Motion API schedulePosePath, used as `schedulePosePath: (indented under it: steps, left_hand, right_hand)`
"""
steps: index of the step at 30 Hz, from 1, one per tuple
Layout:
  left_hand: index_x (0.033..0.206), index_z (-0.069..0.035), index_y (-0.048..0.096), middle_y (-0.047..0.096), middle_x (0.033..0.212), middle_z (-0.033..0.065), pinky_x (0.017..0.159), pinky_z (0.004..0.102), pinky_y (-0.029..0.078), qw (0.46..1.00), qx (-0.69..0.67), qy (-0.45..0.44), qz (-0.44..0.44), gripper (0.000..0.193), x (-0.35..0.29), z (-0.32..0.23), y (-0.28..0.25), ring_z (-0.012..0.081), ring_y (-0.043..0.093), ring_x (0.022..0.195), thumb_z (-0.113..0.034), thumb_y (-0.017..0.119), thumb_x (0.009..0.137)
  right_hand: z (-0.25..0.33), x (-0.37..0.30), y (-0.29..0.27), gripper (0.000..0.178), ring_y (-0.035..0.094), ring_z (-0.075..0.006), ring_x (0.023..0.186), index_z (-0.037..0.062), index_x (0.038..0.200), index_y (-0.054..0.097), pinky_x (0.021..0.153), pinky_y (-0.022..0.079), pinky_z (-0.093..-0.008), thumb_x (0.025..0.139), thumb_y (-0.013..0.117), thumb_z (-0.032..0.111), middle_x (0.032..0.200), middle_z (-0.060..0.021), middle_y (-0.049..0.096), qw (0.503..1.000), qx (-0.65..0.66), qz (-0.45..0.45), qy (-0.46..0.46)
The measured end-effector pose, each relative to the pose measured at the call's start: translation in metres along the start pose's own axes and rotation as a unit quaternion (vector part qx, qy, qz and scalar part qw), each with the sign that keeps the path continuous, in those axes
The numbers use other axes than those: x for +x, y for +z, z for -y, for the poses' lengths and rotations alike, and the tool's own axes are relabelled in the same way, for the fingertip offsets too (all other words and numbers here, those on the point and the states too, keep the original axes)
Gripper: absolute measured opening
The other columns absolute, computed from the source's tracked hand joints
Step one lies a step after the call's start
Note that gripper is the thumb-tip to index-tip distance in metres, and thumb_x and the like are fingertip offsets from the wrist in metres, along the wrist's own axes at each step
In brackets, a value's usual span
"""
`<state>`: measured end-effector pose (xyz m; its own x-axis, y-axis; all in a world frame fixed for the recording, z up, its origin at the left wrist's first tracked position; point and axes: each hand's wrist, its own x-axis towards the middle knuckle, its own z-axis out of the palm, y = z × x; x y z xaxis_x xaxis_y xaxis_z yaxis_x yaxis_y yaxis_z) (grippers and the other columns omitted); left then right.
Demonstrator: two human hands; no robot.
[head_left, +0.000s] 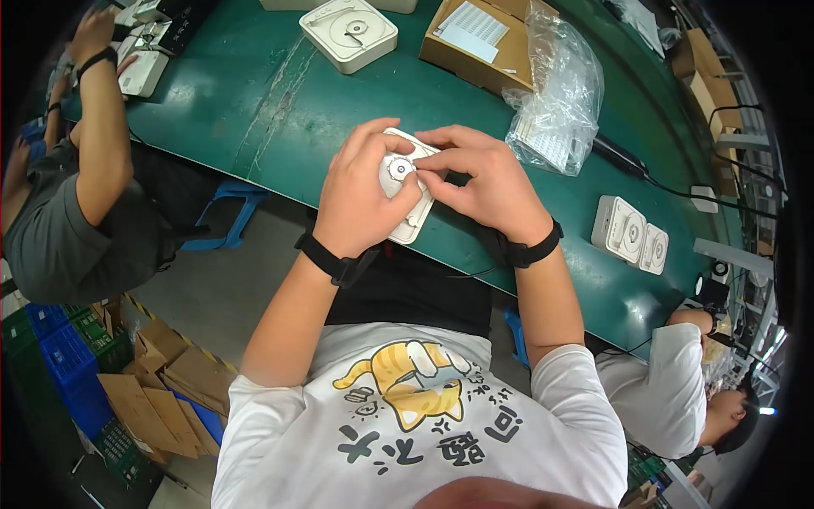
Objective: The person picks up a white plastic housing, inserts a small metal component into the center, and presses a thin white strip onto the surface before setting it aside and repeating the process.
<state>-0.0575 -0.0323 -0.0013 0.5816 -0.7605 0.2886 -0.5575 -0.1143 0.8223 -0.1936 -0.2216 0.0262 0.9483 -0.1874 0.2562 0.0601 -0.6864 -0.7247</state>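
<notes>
A white, rounded-corner device [409,227] with a round hub sits at the table's near edge, between my hands. It looks like a small disc player. My left hand [360,191] is wrapped round its left side, the thumb lying across its face. On the right, the thumb and forefinger of my right hand [487,174] are pinched together beside the hub [401,169]. Whatever those fingertips hold, if anything, is too small and covered to make out. Both hands hide much of the device's face.
A similar white player [349,34] lies farther back on the green table [212,110]. An open carton [479,42] and clear plastic wrap [560,93] stand back right. Two joined white units [629,233] lie at the right. Co-workers sit on both sides.
</notes>
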Motion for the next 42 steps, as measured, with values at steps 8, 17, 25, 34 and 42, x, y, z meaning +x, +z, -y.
schedulePosePath:
  steps: [8,17,25,34,42]
  left_hand:
    - [0.122,-0.004,0.074,0.071,0.149,0.0204,0.110,0.0498,0.060,1.000,0.010,0.016,-0.005,0.034,0.003,-0.002,-0.001,0.0415,0.074,0.132,-0.009,0.085,0.091]
    - [0.123,-0.004,0.075,0.070,0.151,0.0222,0.110,0.0478,0.061,1.000,0.011,0.022,0.010,0.034,0.003,0.000,-0.002,0.0415,0.074,0.135,-0.007,0.084,0.091]
    - [0.124,-0.004,0.075,0.068,0.151,0.0217,0.114,0.0510,0.057,0.999,-0.042,0.011,0.013,0.033,-0.001,0.007,-0.004,0.0421,0.069,0.138,-0.010,0.082,0.092]
    - [0.131,-0.005,0.074,0.063,0.161,0.0226,0.125,0.0474,0.050,0.994,-0.041,0.036,0.090,0.032,0.010,0.006,-0.009,0.0411,0.063,0.151,-0.001,0.080,0.099]
    - [0.138,-0.007,0.071,0.062,0.164,0.0230,0.128,0.0476,0.048,0.992,-0.079,0.028,0.096,0.042,0.010,0.011,-0.010,0.0399,0.061,0.154,0.002,0.081,0.098]
  right_hand:
    - [-0.007,0.001,0.004,0.020,0.082,-0.0284,0.110,0.0039,0.110,0.092,0.093,0.070,-0.0370,0.090,0.092,0.002,0.129,-0.0149,0.083,0.999,0.002,-0.013,-0.033]
    - [-0.012,0.000,0.007,0.018,0.081,-0.0264,0.109,0.0027,0.108,0.091,0.092,0.069,-0.0366,0.089,0.092,0.001,0.128,-0.0139,0.082,0.999,0.022,-0.011,-0.020]
    - [-0.012,0.006,0.005,0.017,0.077,-0.0260,0.112,0.0028,0.109,0.084,0.094,0.062,-0.0372,0.092,0.087,0.006,0.134,-0.0128,0.080,0.994,0.105,0.020,0.024]
    - [-0.015,0.002,-0.001,0.030,0.074,-0.0299,0.119,0.0052,0.119,0.078,0.102,0.058,-0.0431,0.092,0.087,0.013,0.141,-0.0138,0.076,0.993,0.110,0.029,0.025]
    - [0.043,-0.035,0.047,0.095,0.054,-0.0523,0.149,0.0091,0.158,0.063,0.126,0.044,-0.0601,0.073,0.098,0.031,0.164,-0.0263,0.056,0.989,-0.138,-0.060,-0.005]
